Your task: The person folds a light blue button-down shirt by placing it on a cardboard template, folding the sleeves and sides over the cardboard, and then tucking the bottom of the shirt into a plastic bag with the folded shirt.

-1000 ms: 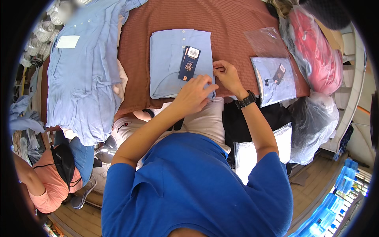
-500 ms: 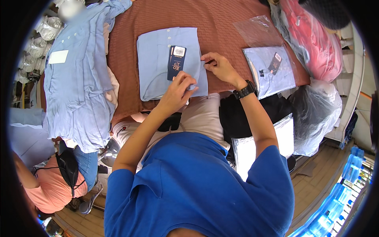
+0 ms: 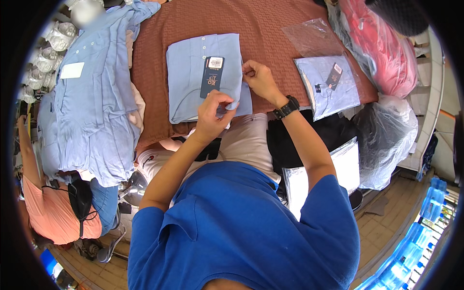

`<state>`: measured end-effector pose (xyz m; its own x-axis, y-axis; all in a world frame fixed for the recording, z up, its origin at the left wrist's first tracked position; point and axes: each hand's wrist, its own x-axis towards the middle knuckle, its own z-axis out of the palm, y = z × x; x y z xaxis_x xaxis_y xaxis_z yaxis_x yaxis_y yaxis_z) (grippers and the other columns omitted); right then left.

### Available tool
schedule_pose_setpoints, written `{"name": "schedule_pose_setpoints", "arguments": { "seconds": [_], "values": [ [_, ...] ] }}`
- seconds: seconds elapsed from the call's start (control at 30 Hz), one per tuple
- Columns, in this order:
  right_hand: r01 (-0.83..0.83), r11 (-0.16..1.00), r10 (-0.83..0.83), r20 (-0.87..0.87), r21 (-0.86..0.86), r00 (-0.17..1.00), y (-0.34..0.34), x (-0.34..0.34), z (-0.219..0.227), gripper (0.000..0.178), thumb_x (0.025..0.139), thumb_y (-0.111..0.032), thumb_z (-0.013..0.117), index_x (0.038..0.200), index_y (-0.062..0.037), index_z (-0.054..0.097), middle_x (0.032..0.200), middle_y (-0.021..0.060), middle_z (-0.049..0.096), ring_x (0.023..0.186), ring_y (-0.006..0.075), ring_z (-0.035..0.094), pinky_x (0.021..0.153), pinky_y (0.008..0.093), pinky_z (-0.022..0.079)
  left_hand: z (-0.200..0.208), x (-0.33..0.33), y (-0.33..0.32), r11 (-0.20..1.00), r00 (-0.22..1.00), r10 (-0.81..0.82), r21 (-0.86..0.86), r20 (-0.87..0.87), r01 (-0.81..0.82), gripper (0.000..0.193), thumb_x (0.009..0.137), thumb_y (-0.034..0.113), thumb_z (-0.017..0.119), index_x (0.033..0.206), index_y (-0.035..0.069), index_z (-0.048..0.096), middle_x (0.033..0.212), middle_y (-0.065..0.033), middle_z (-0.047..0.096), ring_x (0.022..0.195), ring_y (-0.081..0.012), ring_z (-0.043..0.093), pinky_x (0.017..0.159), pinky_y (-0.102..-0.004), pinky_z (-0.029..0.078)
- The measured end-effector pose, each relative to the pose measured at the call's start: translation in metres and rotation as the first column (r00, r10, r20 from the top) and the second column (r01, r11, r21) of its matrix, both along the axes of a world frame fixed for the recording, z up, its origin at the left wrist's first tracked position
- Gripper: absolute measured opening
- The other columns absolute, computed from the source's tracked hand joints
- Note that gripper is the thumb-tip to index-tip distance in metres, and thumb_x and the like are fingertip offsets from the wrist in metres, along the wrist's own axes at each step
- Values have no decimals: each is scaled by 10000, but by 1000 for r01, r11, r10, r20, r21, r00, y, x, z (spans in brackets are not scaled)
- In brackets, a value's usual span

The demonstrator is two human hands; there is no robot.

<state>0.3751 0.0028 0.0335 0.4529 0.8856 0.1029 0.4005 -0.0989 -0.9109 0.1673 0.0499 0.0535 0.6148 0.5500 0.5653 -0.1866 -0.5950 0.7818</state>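
Note:
A folded light blue shirt [image 3: 186, 72] lies in front of me, its button placket toward the far side and its neckline toward me. On top of it rests a dark blue hang tag [image 3: 210, 77] with a white sticker. My left hand [image 3: 211, 118] pinches a bit of the shirt's fabric at the near right corner, thumb against forefinger. Along the right edge, my right hand [image 3: 263, 84] is closed with its fingertips on the cloth's border. A black watch [image 3: 287, 107] sits on that wrist.
A brown cloth [image 3: 270, 29] covers the table. At right lie a bagged blue shirt [image 3: 326, 82], a loose clear bag [image 3: 314, 36] and red garments in plastic [image 3: 382, 48]. Unfolded blue shirts [image 3: 92, 106] are piled at left, beside a person in an orange top [image 3: 53, 212].
My right hand has moved slightly left along with the shirt's edge, and my left hand has shifted a little left. The person at left has changed posture, an arm now raised beside the piled shirts.

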Motion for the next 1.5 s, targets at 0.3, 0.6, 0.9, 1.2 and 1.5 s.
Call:
{"name": "schedule_pose_setpoints", "arguments": {
  "seconds": [0.3,0.6,0.9,1.2,1.5],
  "values": [
    [137,987,-155,-263,-86,952,-4,8,-7,282,881,-14,679,1119,31,535,942,138,680,804,140,674,696,262,581,-20,6,-8,929,962,-108,320,-252,188,263,711,-12,713,950,32,614,947,-94,547,887,-278,544,781,-365,486],
    [197,964,-216,-91,-178,972,-16,-25,21,442,845,-174,775,1123,57,520,875,138,684,783,135,669,662,258,571,-23,1,-6,884,980,-76,442,-184,152,256,708,12,731,947,21,641,949,-81,571,892,-268,552,795,-362,493],
    [290,931,-307,-46,-223,950,-1,-15,-6,440,759,-291,838,982,41,654,833,140,709,764,196,687,678,314,553,-6,-7,-17,883,973,-70,440,-221,164,201,796,95,739,962,42,639,996,-75,603,868,-274,579,780,-332,474],
    [194,944,-228,-101,-268,968,7,-18,9,320,839,-212,789,972,49,658,816,56,666,696,93,610,566,238,493,-4,-76,105,866,738,346,-106,-580,-489,328,886,224,704,1052,-41,604,904,-183,667,790,-275,661,709,-368,519],
    [162,942,-189,-64,-295,980,17,-1,10,370,868,-247,745,1074,39,632,894,109,690,793,165,660,680,292,538,-18,-79,147,909,727,230,-125,-647,-399,394,860,324,717,989,-45,668,863,-195,695,834,-282,684,747,-382,532]
  ]
}}
